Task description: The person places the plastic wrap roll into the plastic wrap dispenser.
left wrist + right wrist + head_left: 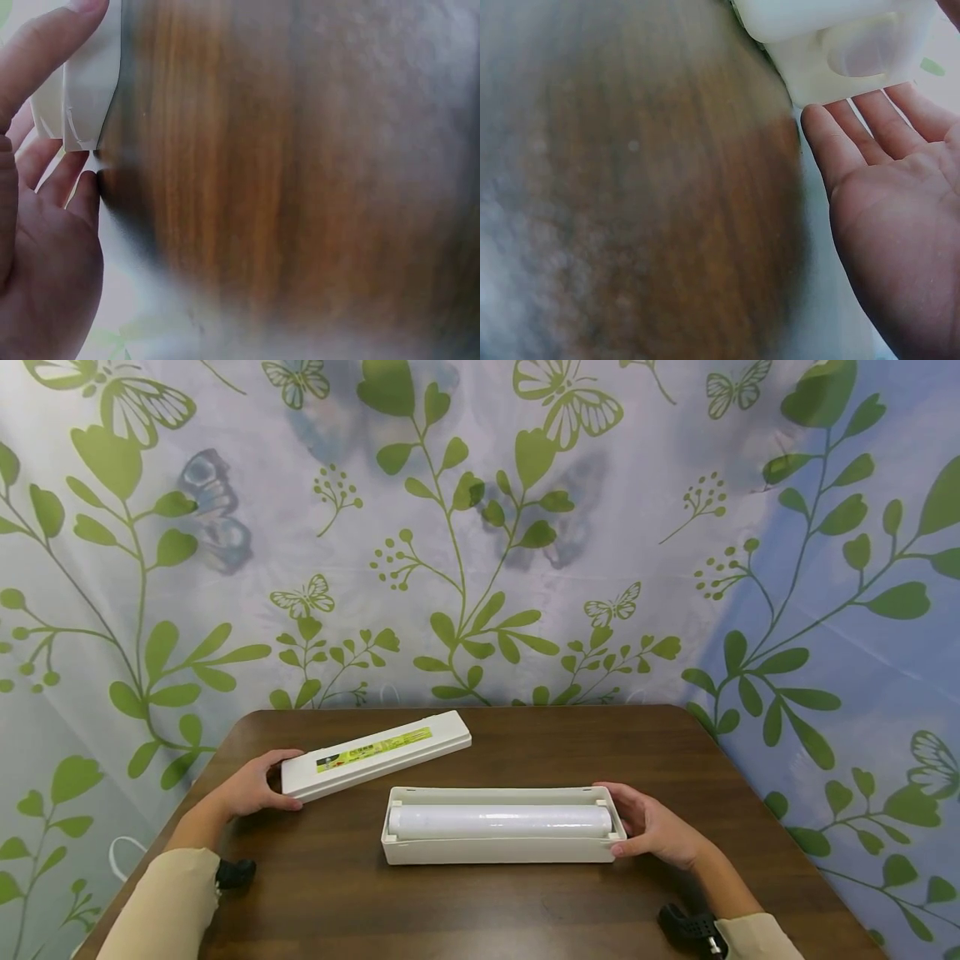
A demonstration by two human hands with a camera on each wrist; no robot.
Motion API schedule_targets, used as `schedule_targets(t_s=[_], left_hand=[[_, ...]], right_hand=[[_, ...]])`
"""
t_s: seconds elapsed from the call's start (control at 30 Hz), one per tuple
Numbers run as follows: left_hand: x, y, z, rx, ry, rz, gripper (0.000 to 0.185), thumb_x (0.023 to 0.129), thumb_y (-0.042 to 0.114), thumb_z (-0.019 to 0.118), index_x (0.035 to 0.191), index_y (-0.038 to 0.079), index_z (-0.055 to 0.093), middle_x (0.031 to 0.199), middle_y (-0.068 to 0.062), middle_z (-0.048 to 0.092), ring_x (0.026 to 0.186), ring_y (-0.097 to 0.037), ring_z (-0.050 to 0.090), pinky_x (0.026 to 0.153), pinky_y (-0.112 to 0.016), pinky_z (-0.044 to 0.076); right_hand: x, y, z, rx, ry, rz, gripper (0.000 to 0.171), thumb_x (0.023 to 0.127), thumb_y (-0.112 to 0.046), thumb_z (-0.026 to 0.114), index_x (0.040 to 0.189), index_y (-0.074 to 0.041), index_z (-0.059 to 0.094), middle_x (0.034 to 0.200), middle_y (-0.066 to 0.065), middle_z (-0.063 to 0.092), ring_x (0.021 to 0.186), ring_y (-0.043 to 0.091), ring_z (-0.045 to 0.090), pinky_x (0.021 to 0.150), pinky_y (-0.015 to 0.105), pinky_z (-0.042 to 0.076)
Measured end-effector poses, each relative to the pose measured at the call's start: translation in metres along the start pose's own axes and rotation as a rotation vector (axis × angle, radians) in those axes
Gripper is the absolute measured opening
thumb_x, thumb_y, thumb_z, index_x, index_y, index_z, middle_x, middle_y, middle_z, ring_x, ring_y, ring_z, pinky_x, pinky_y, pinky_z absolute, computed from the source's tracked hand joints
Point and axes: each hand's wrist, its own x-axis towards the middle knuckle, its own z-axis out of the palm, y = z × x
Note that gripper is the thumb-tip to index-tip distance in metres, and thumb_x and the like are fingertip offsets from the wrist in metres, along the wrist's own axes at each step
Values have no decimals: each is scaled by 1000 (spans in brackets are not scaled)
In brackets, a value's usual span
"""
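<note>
A long white lid with a yellow-green label lies slanted at the back left of the table. My left hand grips its near left end, thumb on the front side and fingers on the far side. In front and to the right stands an open white box with a roll of cling film lying lengthwise inside. My right hand holds the box's right end, thumb at the front corner and fingers at the back corner. In the right wrist view, fingers reach the box end, which has an oval recess.
The brown wooden table has rounded back corners. Behind it hangs a curtain printed with green leaves and butterflies. A white cord loops beside the table's left edge.
</note>
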Motion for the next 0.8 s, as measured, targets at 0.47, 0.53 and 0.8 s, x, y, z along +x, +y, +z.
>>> schedule_targets(t_s=[0.47, 0.53, 0.8], left_hand=[[3, -2, 0, -2, -29, -7, 95, 70, 36, 94, 147, 5, 48, 143, -25, 51, 124, -40, 49, 103, -60, 40], [3, -2, 0, 3, -29, -12, 95, 70, 37, 94, 147, 6, 48, 144, -25, 51, 124, -40, 49, 103, -61, 39], [3, -4, 0, 7, -20, -14, 93, 70, 38, 94, 145, 5, 50, 143, -25, 52, 124, -41, 49, 104, -63, 39]], right_hand=[[0, -2, 1, -4, -2, 11, 89, 84, 3, 77, 156, 2, 25, 152, 27, 40, 128, 19, 56, 98, 37, 57], [0, -2, 0, -5, -4, 10, 89, 85, 3, 77, 156, 3, 24, 152, 27, 40, 128, 19, 56, 98, 37, 56], [1, 0, -1, -9, -4, 14, 89, 85, 3, 77, 157, 1, 25, 152, 25, 41, 129, 19, 56, 99, 37, 56]])
